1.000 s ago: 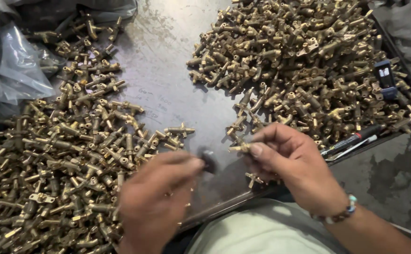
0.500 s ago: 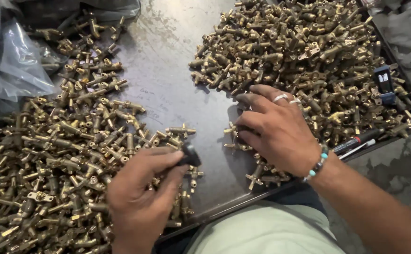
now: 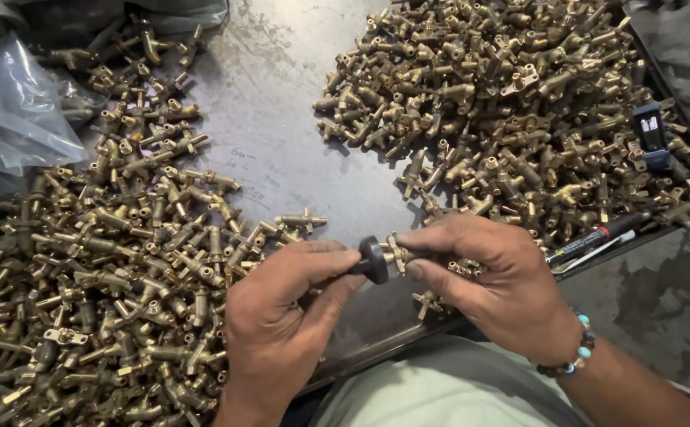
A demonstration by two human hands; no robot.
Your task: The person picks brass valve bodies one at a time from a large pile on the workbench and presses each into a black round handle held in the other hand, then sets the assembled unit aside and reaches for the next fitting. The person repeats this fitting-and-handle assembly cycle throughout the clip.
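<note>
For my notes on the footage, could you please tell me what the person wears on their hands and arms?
Both hands are bare, with no gloves and no sleeves in view. The right hand has a beaded bracelet at the wrist, with dark beads and a few turquoise ones. The left hand shows nothing worn at the wrist, and no ring can be made out on either hand.

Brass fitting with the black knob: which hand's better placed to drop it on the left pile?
Left, probably. The left hand already pinches the black knob and sits against the left pile. The right hand holds the brass fitting from the far side.
</note>
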